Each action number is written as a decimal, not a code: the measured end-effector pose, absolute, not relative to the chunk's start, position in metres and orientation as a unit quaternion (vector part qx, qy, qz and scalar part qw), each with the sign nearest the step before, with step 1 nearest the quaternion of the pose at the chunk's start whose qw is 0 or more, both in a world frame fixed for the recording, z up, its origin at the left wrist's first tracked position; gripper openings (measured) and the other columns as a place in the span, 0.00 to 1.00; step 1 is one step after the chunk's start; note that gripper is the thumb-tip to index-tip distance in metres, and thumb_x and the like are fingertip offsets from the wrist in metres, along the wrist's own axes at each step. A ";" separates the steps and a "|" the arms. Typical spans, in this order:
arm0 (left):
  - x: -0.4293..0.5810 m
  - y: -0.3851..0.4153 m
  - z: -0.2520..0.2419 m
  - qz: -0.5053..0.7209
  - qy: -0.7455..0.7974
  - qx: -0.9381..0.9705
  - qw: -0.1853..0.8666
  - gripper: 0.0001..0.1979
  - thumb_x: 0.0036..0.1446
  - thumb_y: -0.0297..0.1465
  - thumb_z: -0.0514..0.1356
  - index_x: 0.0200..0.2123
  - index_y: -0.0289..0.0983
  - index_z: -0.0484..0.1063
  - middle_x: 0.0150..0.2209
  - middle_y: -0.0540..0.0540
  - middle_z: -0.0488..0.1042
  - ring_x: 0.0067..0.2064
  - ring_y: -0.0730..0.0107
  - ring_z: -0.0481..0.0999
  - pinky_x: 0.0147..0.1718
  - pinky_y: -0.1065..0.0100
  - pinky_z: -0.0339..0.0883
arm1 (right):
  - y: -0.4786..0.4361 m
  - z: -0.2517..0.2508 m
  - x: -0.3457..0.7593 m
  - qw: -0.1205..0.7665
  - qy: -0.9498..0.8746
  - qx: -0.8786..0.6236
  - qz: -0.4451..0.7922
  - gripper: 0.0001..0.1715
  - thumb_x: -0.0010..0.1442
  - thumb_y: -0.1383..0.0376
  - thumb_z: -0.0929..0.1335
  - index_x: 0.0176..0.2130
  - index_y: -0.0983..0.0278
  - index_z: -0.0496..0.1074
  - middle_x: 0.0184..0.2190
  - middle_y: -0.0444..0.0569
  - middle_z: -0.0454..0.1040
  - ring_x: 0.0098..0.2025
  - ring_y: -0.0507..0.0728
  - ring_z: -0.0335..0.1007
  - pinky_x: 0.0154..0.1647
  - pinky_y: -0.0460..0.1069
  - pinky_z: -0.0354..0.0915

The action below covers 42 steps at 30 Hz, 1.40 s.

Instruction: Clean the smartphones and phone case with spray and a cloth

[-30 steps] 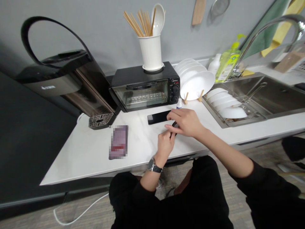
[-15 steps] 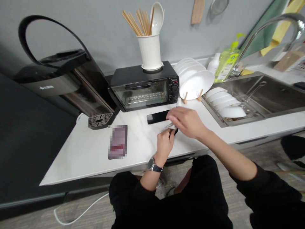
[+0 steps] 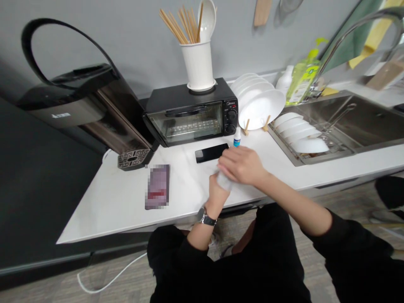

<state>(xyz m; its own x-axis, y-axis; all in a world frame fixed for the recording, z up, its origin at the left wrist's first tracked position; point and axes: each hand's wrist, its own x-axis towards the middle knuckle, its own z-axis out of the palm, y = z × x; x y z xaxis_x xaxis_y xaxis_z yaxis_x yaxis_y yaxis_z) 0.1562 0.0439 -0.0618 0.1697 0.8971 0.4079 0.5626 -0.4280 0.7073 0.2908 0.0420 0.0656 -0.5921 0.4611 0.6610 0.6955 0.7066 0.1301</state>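
My two hands meet over the white counter point(image 3: 120, 202), near its front edge. My right hand point(image 3: 241, 166) lies curled over the top of my left hand point(image 3: 216, 191) and presses a small white wipe or tissue point(image 3: 223, 181) against it. My left hand, with a watch on its wrist, is closed beneath it, its fingers mostly covered. What they hold is hidden. A black phone point(image 3: 211, 152) lies flat just behind the hands. A small white dropper bottle point(image 3: 237, 137) stands beside it.
A black toaster oven point(image 3: 189, 118) carries a white utensil holder point(image 3: 198, 63). Left of it is a dark dispenser point(image 3: 82, 101) and a blurred flat device point(image 3: 157, 186). To the right are racked white plates point(image 3: 260, 107), a sink point(image 3: 356, 122) with bowls point(image 3: 299, 136), and green soap point(image 3: 303, 78).
My right hand has slid down over my left hand, and a white wipe now shows between them. The small dark object in my left fingers is no longer visible.
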 end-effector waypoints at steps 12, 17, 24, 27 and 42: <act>0.148 0.018 -0.025 0.427 0.492 0.725 0.224 0.12 0.70 0.26 0.59 0.52 0.42 0.78 0.48 0.46 0.85 0.47 0.65 0.85 0.49 0.67 0.76 | 0.062 0.026 0.330 0.461 -0.702 -0.542 -0.018 0.26 0.77 0.53 0.56 0.31 0.58 0.67 0.22 0.44 0.66 0.25 0.57 0.62 0.29 0.52 0.54; 0.131 0.005 -0.030 0.426 0.484 0.705 0.295 0.12 0.68 0.28 0.62 0.52 0.44 0.81 0.49 0.48 0.86 0.48 0.64 0.86 0.50 0.67 0.77 | 0.043 -0.007 0.320 0.403 -0.710 -0.577 0.019 0.26 0.77 0.58 0.55 0.38 0.61 0.76 0.40 0.54 0.81 0.44 0.64 0.77 0.49 0.59 0.69; 0.121 0.007 -0.039 0.380 0.493 0.746 0.238 0.13 0.59 0.18 0.59 0.28 0.35 0.80 0.28 0.45 0.83 0.28 0.64 0.81 0.34 0.67 0.76 | 0.018 0.002 0.274 0.297 -0.853 -0.428 0.011 0.20 0.75 0.65 0.60 0.50 0.64 0.80 0.48 0.54 0.84 0.58 0.63 0.76 0.73 0.67 0.55; 0.122 0.005 -0.038 0.395 0.472 0.747 0.249 0.12 0.64 0.22 0.59 0.43 0.37 0.83 0.39 0.45 0.86 0.36 0.63 0.85 0.41 0.67 0.78 | 0.031 0.003 0.294 0.295 -0.796 -0.528 -0.019 0.23 0.74 0.66 0.59 0.46 0.65 0.82 0.46 0.55 0.85 0.55 0.66 0.78 0.71 0.71 0.56; 0.124 0.006 -0.042 0.389 0.468 0.760 0.230 0.13 0.66 0.23 0.60 0.46 0.39 0.83 0.41 0.43 0.87 0.39 0.61 0.87 0.43 0.65 0.80 | 0.029 0.009 0.297 0.286 -0.814 -0.506 -0.020 0.22 0.75 0.61 0.61 0.55 0.64 0.80 0.61 0.56 0.78 0.74 0.71 0.59 0.74 0.77 0.46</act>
